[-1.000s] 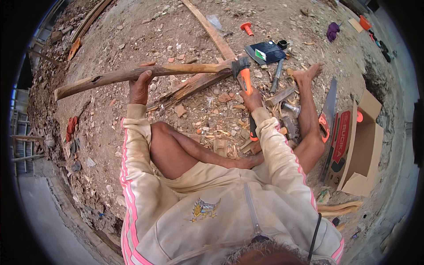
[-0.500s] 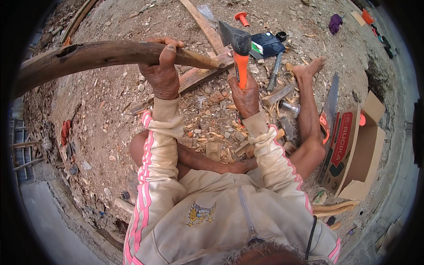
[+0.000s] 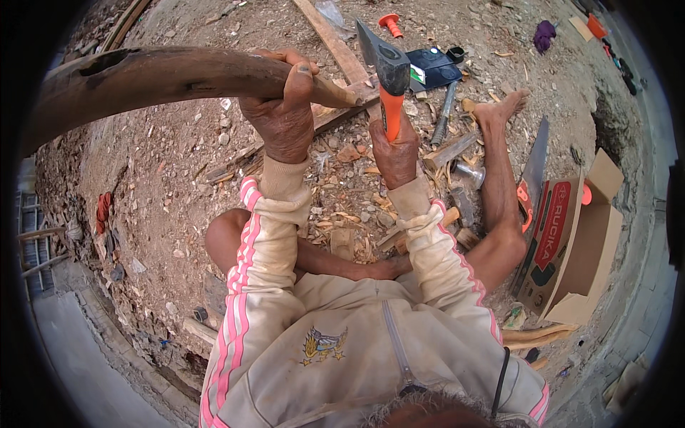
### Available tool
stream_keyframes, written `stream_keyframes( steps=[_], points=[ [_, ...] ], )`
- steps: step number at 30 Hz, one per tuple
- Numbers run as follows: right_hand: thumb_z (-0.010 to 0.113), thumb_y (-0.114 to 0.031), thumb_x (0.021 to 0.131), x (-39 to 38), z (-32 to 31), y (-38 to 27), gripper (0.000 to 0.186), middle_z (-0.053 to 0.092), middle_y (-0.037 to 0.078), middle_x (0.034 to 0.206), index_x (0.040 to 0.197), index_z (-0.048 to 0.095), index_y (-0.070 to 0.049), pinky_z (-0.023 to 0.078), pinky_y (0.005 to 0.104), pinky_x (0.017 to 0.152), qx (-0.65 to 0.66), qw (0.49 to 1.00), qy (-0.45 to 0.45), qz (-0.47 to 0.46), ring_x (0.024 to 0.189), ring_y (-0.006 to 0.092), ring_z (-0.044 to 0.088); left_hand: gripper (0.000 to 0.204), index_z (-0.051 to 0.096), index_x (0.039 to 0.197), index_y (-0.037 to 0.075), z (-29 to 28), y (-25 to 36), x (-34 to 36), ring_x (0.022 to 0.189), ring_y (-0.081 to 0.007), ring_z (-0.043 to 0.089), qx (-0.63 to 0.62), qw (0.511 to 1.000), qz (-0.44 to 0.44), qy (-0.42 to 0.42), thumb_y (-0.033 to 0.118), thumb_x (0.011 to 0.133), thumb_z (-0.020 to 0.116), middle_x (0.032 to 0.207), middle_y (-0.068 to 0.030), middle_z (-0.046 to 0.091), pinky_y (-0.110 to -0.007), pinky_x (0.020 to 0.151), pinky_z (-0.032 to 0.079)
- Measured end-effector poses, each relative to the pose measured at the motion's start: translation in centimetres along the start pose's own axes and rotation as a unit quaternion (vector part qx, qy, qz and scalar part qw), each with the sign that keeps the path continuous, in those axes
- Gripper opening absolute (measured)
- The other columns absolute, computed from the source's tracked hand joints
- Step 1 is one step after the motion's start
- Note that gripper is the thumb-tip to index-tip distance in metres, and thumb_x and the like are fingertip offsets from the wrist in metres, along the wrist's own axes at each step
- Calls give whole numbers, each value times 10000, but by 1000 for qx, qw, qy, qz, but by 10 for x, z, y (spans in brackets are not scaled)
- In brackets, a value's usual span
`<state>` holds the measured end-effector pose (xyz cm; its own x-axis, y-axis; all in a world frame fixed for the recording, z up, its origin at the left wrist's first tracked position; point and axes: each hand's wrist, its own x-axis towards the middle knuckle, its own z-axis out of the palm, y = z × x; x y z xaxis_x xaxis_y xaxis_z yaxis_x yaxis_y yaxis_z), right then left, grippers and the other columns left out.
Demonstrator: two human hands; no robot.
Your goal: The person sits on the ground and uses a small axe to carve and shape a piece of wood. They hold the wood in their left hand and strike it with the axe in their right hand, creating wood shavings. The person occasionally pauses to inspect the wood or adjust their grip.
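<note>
My left hand (image 3: 278,121) grips a long, dark, curved wooden pole (image 3: 157,71) that reaches out of view at the left. The pole's paler, tapered right end lies over, perhaps on, a wooden plank (image 3: 335,43) on the dirt. My right hand (image 3: 394,153) is wrapped round the orange handle of an axe (image 3: 391,71), just right of the pole's tip. The axe's dark head is raised, blade edge to the upper left; the lower handle is hidden. Wood chips (image 3: 346,221) and offcuts lie below my hands, between my bent bare legs.
On the right lie a handsaw (image 3: 535,157), an open cardboard box (image 3: 585,250) and wood offcuts. Farther forward are a dark blue flat item (image 3: 439,71), a metal rod (image 3: 446,114), an orange plastic piece (image 3: 391,26) and purple cloth (image 3: 544,36). A pale concrete edge (image 3: 642,285) borders the right.
My left hand has moved rightward with the pole, which appears larger and nearer. The axe head, earlier against the pole's end, is now higher and apart from it, its blade swung up-left.
</note>
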<state>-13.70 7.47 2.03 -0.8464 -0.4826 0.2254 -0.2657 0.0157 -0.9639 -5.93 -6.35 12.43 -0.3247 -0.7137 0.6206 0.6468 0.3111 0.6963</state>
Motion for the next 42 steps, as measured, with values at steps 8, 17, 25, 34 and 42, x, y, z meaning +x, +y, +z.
stream_keyframes(
  steps=[8, 17, 25, 34, 42],
  points=[
    [672, -135, 905, -4, 1, 16, 168, 640, 199, 749, 1005, 620, -10, 505, 409, 609, -34, 997, -56, 40, 631, 351, 639, 219, 567, 1059, 49, 3, -2, -2, 838, -147, 637, 2, 1000, 14, 5, 25, 886, 698, 929, -78, 650, -304, 750, 536],
    [687, -112, 871, -22, -4, 74, 194, 607, 164, 719, 1001, 602, 4, 500, 403, 629, -113, 989, -64, 76, 635, 231, 624, 229, 561, 1071, 39, 8, 0, -3, 838, -187, 643, 9, 1000, 24, 12, 38, 884, 691, 908, -86, 644, -390, 827, 555],
    [678, -138, 866, -9, 2, 45, 197, 631, 190, 745, 982, 620, 11, 507, 446, 644, -56, 996, -25, 66, 683, 325, 664, 255, 560, 1095, 20, 15, -2, -5, 830, -187, 644, 21, 999, 16, 31, 43, 872, 682, 909, -95, 646, -395, 826, 563],
    [669, -138, 907, 0, 1, 12, 173, 638, 210, 759, 992, 598, -5, 515, 453, 658, 22, 997, -16, 69, 716, 390, 667, 306, 529, 1119, 22, 11, 0, -10, 822, -180, 635, 34, 999, 29, 19, 50, 865, 696, 894, -91, 641, -378, 823, 554],
    [672, -132, 865, -17, 0, 62, 196, 596, 180, 713, 995, 606, -1, 495, 398, 628, -24, 994, -32, 102, 636, 282, 597, 308, 525, 1123, 31, 4, 0, -21, 819, -192, 631, 35, 997, 44, 48, 55, 867, 695, 893, -93, 638, -416, 829, 562]
  ],
)
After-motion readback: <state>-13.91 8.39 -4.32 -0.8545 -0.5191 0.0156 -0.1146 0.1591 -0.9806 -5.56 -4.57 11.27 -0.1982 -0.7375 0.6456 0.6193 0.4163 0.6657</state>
